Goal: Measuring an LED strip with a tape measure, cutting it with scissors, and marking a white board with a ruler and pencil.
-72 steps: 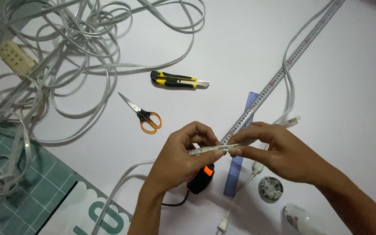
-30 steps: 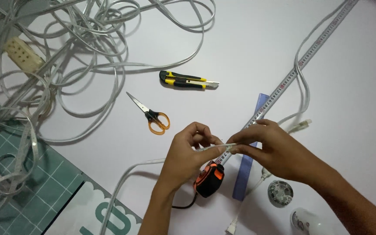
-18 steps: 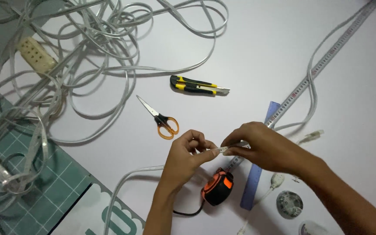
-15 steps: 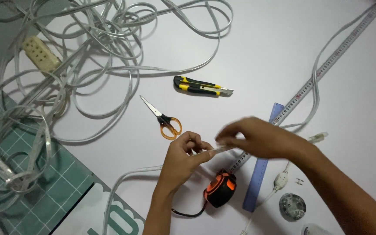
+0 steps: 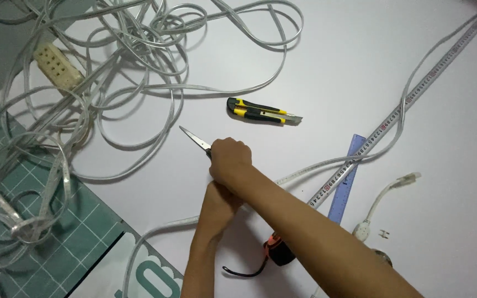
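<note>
The scissors (image 5: 195, 140) lie on the white table (image 5: 360, 66), blades jutting out from under the right hand (image 5: 230, 160), which has crossed over and closed on their handles. The left hand (image 5: 222, 201) sits beneath that arm, its grip hidden. Nearby lie a knife (image 5: 263, 111), ruler (image 5: 346, 179) and cable (image 5: 139, 66).

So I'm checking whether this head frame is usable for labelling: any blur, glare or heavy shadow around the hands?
Head view: sharp overall, with even, soft light on the white table. No glare. The right hand covers the scissors handles and hides most of the left hand. Faint shadow under the forearms.
</note>
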